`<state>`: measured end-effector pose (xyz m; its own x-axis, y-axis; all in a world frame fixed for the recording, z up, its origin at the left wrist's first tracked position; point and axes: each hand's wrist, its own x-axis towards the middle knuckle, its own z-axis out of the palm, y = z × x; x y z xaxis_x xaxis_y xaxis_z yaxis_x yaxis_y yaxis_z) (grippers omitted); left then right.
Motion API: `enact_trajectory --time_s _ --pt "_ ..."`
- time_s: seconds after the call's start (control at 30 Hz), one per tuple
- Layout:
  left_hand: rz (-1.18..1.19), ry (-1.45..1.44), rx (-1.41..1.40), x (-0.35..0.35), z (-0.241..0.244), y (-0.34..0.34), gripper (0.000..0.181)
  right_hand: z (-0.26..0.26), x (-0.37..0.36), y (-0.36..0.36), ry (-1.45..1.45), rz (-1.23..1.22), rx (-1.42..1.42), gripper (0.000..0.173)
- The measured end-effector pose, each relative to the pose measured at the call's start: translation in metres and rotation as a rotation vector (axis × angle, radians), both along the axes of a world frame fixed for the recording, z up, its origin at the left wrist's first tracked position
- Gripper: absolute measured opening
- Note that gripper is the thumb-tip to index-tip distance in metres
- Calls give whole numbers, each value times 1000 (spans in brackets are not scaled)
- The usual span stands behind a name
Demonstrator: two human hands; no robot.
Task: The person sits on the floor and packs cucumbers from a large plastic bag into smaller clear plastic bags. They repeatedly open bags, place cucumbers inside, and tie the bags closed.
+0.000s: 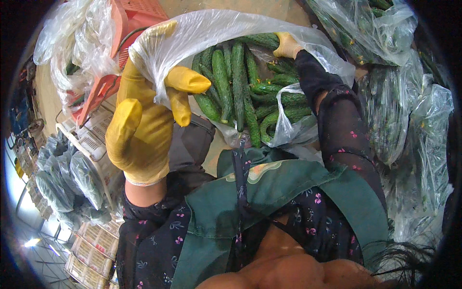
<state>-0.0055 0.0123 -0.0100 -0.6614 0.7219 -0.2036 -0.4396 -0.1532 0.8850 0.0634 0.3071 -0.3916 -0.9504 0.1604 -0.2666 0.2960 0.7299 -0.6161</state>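
Note:
My left hand (144,119), in a yellow rubber-coated glove, holds up the rim of a clear plastic bag (231,21). The film stretches over and between its fingers, while the thumb stands apart. Inside the bag lie many green cucumbers (238,83), some lengthwise and others crosswise on the right. My right hand (287,45), also gloved, reaches under the raised film. Its fingers close on the end of a cucumber (260,40) at the far side of the bag; part of the grip is hidden. A twisted bag edge (285,112) sticks up at the near right.
At the left is a red plastic crate (135,18), with crumpled clear bags (81,39) beside it. Filled bags (68,177) stand lower left by a white wire-framed basket (90,148). Bagged cucumbers (382,112) line the right side.

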Motion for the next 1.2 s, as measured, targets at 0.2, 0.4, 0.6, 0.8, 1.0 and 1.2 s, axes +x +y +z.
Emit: enact_trajectory --time_s 0.2,0.4,0.6,0.8,1.0,1.2 --pt "65 64 -8 5 -7 -5 80 37 -12 15 -177 -85 145 56" --pt "47 32 65 4 -8 -11 73 122 4 -65 -46 -181 236 55" --pt "88 -4 82 9 -4 -4 61 177 68 -192 -394 3 -302 120" --pt "52 -37 188 -2 -21 -15 50 164 70 -178 -334 75 -309 108" --pt "120 -23 114 4 -7 -25 59 231 73 -118 -125 46 -378 82" --pt "120 12 53 6 2 -12 66 182 20 -35 81 104 28 62"
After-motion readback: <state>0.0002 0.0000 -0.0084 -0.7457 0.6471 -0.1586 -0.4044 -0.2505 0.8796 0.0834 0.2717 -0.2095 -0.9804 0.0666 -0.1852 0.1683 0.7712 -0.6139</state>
